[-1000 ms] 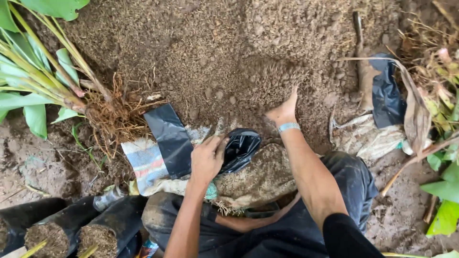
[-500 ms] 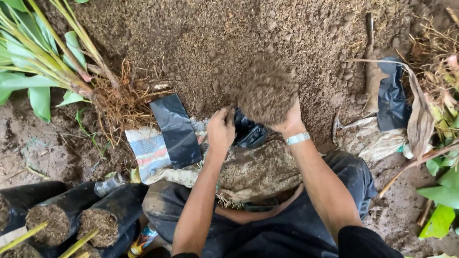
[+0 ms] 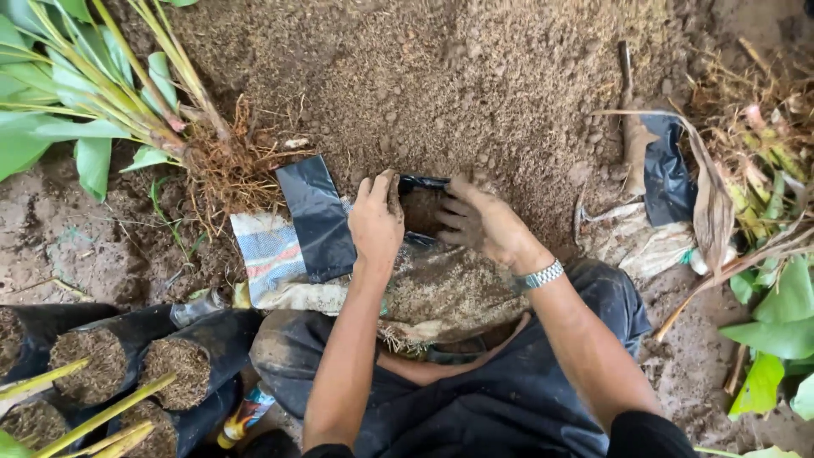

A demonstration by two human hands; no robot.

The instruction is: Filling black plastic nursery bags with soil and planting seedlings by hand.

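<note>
Hands fill a black planting bag with soil

Left hand [image 3: 376, 219] grips the bag [image 3: 421, 208] rim, fingers clamped; right hand [image 3: 482, 222], fingers spread, presses soil inside, beside the soil heap [image 3: 441, 76].

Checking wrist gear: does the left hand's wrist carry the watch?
No, the watch sits on the right hand wrist; the left hand wrist is bare.

light: soft, even daylight — shadows faint | focus: sharp centre — slight wide-angle stretch at edges
</note>
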